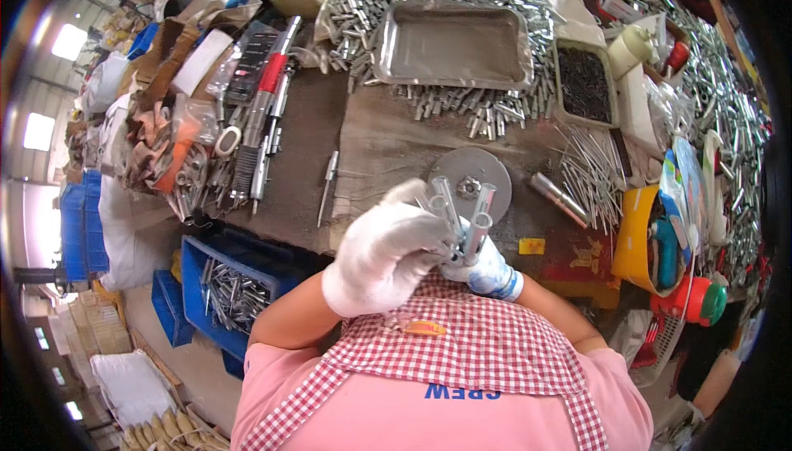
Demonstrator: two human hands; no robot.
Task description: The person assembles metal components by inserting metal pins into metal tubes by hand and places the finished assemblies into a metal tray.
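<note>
Both my hands wear white gloves and meet in front of my checked apron (478, 340). My right hand (488, 274), its glove patterned with blue, is closed round several short shiny metal tubes (476, 237) that stand up out of the grip. My left hand (388, 245) curls in from the left, its fingers bent against the tubes at their left side; the fingertips are partly hidden behind the glove. Just beyond the hands, a round grey disc (495, 172) with a hub in its middle lies on the bench.
A metal tray (454, 80) rests on a heap of metal tubes (355, 14) at the back. At right are a bin of dark small parts (584, 84), thin rods (590, 175) and a yellow container (639, 232). A blue crate (194, 286) of metal pieces stands lower left.
</note>
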